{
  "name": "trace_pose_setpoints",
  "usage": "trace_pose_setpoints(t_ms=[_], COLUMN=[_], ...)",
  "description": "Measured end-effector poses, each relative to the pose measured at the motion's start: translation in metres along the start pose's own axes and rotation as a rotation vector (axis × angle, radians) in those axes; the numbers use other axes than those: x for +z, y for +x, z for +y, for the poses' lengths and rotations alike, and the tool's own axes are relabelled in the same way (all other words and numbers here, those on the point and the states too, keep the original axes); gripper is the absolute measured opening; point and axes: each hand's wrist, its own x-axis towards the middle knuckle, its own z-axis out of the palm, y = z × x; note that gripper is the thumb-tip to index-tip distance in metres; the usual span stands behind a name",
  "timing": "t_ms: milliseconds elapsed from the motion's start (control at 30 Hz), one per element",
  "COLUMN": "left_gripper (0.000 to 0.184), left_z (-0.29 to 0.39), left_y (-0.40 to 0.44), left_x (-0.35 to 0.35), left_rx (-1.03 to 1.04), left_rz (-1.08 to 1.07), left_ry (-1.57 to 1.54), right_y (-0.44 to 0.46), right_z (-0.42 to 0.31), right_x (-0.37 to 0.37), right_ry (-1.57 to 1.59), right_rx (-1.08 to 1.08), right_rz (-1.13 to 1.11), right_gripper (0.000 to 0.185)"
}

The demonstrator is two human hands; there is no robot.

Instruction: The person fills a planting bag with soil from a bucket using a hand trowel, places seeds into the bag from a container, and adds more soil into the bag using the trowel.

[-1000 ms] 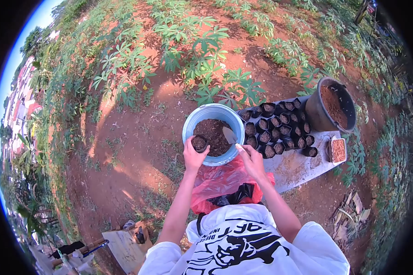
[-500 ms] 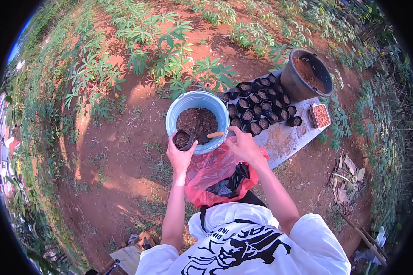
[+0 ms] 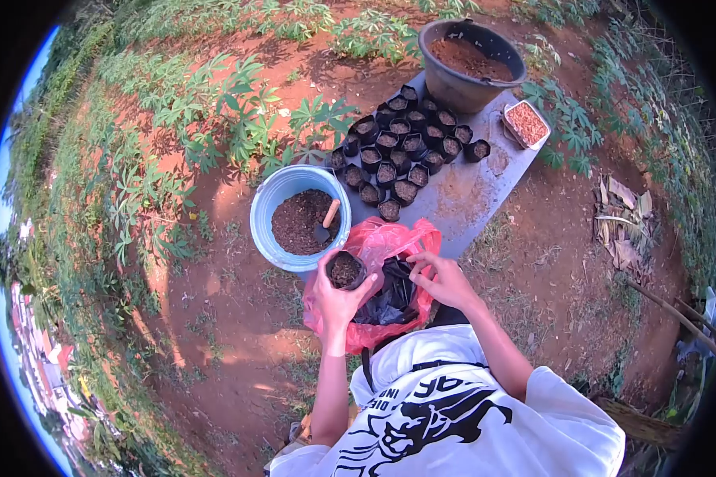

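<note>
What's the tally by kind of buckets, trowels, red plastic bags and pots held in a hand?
Buckets: 2 (light blue bucket, dark grey bucket)
Trowels: 1 (trowel, in the light blue bucket)
Red plastic bags: 1 (red bag)
Hand-held pots: 1 (black pot, left hand)
Total: 5

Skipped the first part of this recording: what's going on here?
A person's left hand holds a small black pot with soil in it, near the blue bucket. The right hand is at the red bag, by the black plastic inside; I can't tell if it touches it. The trowel rests in the blue bucket's soil. More filled pots stand grouped on the table, beside the grey bucket.
</note>
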Motion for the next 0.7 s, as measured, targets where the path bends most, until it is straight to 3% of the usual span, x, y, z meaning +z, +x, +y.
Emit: trace_pose_setpoints(t_ms=[67,100,133,233,267,367,600,700], left_gripper=[0.083,0.084,0.084,0.091,0.092,0.094,0.100,0.099], left_z=[0.004,0.023,0.025,0.055,0.065,0.081,0.137,0.148], left_y=[-0.005,-0.007,-0.010,-0.013,-0.011,-0.020,-0.020,-0.016], left_x=[0.034,0.045,0.066,0.120,0.142,0.200,0.284,0.298], left_rx=[0.068,0.019,0.008,0.017,0.028,-0.047,-0.239,-0.271], left_rz=[-0.067,-0.141,-0.160,-0.269,-0.284,-0.343,-0.529,-0.597], left_ry=[-0.068,-0.057,-0.170,-0.096,-0.130,-0.268,-0.644,-0.617], right_y=[-0.005,-0.005,-0.007,-0.011,-0.011,-0.017,-0.021,-0.018], right_z=[0.008,0.013,0.015,0.035,0.043,0.070,0.112,0.123], right_x=[-0.013,-0.023,-0.033,-0.074,-0.092,-0.142,-0.251,-0.279], right_ry=[0.108,0.112,0.170,0.122,0.154,0.189,0.093,0.069], right_rx=[-0.105,-0.138,-0.145,-0.274,-0.221,-0.104,-0.186,-0.204], right_rz=[-0.048,-0.105,-0.125,0.009,0.001,0.007,0.020,-0.037], right_gripper=[0.055,0.069,0.072,0.077,0.079,0.077,0.072,0.072])
